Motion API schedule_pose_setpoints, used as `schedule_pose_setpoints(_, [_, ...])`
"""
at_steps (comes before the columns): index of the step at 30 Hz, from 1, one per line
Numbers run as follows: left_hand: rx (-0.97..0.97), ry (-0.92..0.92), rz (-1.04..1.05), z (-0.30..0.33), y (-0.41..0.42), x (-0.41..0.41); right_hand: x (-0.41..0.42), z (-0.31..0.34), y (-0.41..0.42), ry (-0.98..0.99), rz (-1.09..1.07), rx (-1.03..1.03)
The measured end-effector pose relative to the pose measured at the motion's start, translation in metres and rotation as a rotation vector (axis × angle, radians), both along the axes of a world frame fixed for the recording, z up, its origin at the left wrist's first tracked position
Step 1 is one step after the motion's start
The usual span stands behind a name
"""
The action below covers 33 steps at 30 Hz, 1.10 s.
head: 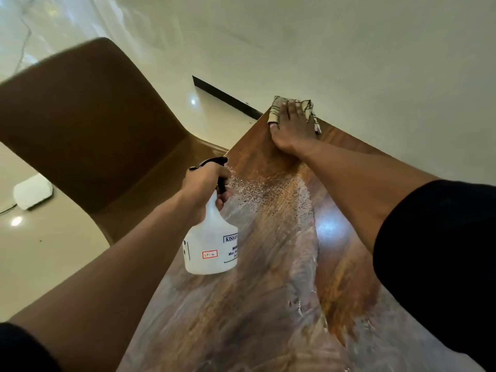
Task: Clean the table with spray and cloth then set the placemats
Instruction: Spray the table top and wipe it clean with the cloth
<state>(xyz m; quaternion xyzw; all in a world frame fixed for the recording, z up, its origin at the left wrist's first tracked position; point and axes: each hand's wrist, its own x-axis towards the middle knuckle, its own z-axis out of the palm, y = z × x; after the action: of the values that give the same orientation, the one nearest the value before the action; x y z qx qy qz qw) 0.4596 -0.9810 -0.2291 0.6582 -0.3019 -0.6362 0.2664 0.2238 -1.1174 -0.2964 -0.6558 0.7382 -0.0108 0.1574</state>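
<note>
Clearly the wiping step is under way. The right hand (291,127) lies flat on the cloth (303,108), fingers straight and spread, pressing it onto the far corner of the table (268,304) at about twelve o'clock from the person. The left hand (206,181) grips the neck of the spray bottle (212,237), fingers curled round the trigger, and holds it just above the table's left edge at roughly ten o'clock — its nozzle pointing toward the middle of the wood. A patch of fine droplets sits between bottle and cloth, and broad wet streaks run back toward six o'clock.

To do the step well, the cloth is probably best drawn from the dry corner back through the droplets in long overlapping strokes, palm flat so pressure stays even. The bottle looks better kept clear of the cloth's path — more spray seems unnecessary while the beads stay unwiped. No placemats are in view. A brown chair (88,124) stands beside the table at nine o'clock.
</note>
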Motion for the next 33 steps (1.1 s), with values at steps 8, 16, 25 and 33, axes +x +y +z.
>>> schedule_pose_setpoints(8, [0.019, -0.019, 0.141, 0.014, 0.017, 0.023, 0.058, 0.003, 0.097, -0.002, 0.409, -0.039])
schedule_pose_setpoints(16, [0.065, -0.078, 0.113, 0.027, 0.065, 0.046, 0.019, 0.009, 0.119, -0.019, 0.239, 0.023])
schedule_pose_setpoints(25, [0.061, -0.169, 0.162, 0.013, 0.113, 0.052, 0.108, 0.008, 0.178, -0.024, 0.455, -0.001])
schedule_pose_setpoints(33, [0.044, -0.164, 0.28, 0.006, 0.127, 0.081, 0.061, 0.004, 0.135, -0.007, 0.346, -0.077])
